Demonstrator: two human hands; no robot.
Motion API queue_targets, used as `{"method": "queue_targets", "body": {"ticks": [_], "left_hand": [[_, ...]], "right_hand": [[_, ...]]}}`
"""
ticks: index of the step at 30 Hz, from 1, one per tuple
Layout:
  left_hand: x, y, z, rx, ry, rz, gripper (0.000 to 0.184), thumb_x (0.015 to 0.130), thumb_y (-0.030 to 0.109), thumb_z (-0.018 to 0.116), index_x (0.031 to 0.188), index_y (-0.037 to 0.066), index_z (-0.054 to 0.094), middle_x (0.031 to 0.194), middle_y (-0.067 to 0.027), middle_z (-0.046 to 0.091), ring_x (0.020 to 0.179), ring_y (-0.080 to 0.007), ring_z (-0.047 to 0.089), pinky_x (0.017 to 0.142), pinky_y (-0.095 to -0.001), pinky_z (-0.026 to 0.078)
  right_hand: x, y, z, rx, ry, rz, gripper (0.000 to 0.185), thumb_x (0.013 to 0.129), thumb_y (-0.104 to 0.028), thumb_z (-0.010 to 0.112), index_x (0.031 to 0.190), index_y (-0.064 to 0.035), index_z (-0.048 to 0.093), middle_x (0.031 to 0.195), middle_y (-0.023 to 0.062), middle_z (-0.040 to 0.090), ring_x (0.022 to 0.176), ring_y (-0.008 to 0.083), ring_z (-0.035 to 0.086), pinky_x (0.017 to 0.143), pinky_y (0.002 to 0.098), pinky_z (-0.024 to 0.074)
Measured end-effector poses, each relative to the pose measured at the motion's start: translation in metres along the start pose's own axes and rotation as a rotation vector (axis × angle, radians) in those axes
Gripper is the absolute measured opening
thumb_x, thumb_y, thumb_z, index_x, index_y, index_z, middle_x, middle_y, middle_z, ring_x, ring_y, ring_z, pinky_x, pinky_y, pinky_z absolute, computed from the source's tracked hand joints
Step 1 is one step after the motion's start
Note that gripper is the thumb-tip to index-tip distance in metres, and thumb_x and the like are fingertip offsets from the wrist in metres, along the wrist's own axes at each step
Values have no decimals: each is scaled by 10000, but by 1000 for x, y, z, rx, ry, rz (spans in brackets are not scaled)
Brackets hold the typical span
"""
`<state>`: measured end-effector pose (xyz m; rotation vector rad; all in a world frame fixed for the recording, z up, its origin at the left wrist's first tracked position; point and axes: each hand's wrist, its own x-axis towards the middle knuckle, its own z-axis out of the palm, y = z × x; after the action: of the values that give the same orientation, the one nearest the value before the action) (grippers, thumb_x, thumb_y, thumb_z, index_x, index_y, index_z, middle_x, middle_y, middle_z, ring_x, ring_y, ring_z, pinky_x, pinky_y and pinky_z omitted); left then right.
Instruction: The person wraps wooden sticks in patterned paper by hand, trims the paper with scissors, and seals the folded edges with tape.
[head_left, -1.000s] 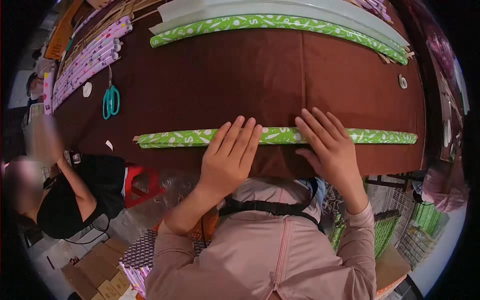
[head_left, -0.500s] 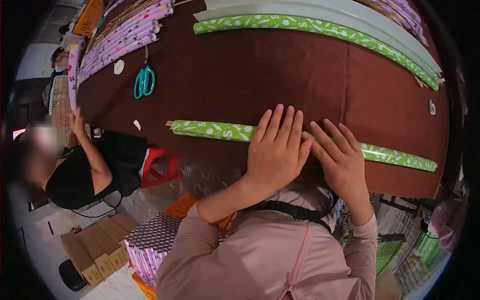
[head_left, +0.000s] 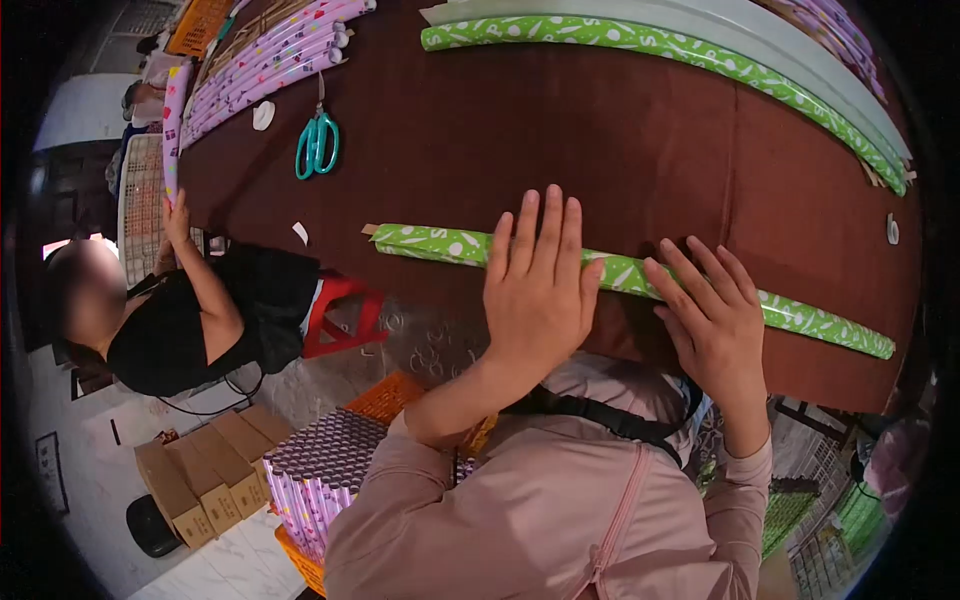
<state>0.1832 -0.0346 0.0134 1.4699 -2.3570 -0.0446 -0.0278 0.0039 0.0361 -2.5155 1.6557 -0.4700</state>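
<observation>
A roll of green wrapping paper [head_left: 437, 243] with white print lies lengthwise near the front edge of the brown table. Brownish material sticks out of its left end. My left hand [head_left: 538, 275] rests flat across the roll left of its middle, fingers stretched out and pointing away from me. Farther right, my right hand [head_left: 712, 315] lies on the same roll with its fingers spread. A short stretch of green paper shows between the two hands. Neither hand is wrapped around it.
Teal-handled scissors [head_left: 317, 145] and a white tape roll [head_left: 263, 115] lie left, near stacked purple rolls [head_left: 285, 65]. A green roll [head_left: 640, 43] lies at the back beside pale sheets [head_left: 720, 30]. Another person [head_left: 190, 320] at left holds a purple roll [head_left: 172, 135]. Crates and cartons [head_left: 215, 475] stand below.
My hands have moved apart along the green roll, the left one leftward and the right one rightward, exposing more paper between them. The whole view has shifted slightly.
</observation>
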Motion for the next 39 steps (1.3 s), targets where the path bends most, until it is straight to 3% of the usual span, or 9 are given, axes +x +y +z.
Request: {"method": "queue_targets", "body": {"ticks": [8,9,14,22,26,28,31,35,39], "left_hand": [[-13,-36,-18,54,41,68,441,936,202,522,1296,-46,571,1322,-191,587,1321,-360,479,1129,-491,313],[-14,-40,-22,40,29,71,422,999,183,408,1331,-30,557,1320,-186,598,1319,-356,485,1128,-494,312],[-21,-60,-28,60,3,98,406,1003,179,405,1312,-18,580,1317,-160,607,1287,-338,519,1110,-482,343],[-18,-66,-36,7,-35,269,448,827,141,745,1236,-8,636,1247,-143,651,1218,-306,579,1017,-465,443],[-18,-76,-34,35,-19,343,401,820,107,743,1194,-11,656,1227,-144,661,1172,-305,609,968,-449,482],[-20,-75,-33,90,20,352,304,861,138,699,1152,48,688,1222,-82,662,1200,-244,585,998,-389,461],[-21,-72,-36,149,33,357,299,860,146,703,1145,58,692,1228,-78,659,1199,-237,587,995,-379,472],[-27,-72,-32,159,56,344,318,847,148,721,1148,49,688,1230,-79,659,1208,-238,583,1005,-379,476],[-33,-82,-34,144,85,274,356,816,135,753,1146,21,681,1223,-92,661,1202,-250,591,1014,-387,476]], "right_hand": [[-1,3,2,30,36,-10,517,821,-104,664,1319,-227,601,1346,6,586,1199,259,573,1045,439,427],[-1,4,1,28,37,-9,517,821,-104,664,1319,-227,601,1346,6,586,1199,259,573,1045,439,427],[-7,13,-3,-13,33,-15,496,806,-89,647,1288,-203,627,1330,18,603,1198,259,579,1041,439,433],[-21,32,-16,-37,12,10,470,787,-110,684,1250,-182,646,1293,29,630,1192,279,587,1040,468,432],[-9,22,-23,1,26,37,542,722,-207,774,1239,-118,638,1256,70,639,1174,300,590,1032,491,430],[1,12,-11,66,128,-22,573,707,-252,795,1226,-72,630,1226,95,642,1159,308,592,1026,480,435],[19,-17,13,180,164,-160,551,752,-253,765,1245,-62,610,1241,96,626,1155,294,594,1013,455,456],[31,-25,29,106,138,-209,480,800,-165,620,1268,-60,600,1259,103,619,1148,294,599,986,431,480],[25,-21,27,124,129,-224,491,802,-141,573,1287,-62,593,1276,103,615,1137,295,605,959,423,497]]}}
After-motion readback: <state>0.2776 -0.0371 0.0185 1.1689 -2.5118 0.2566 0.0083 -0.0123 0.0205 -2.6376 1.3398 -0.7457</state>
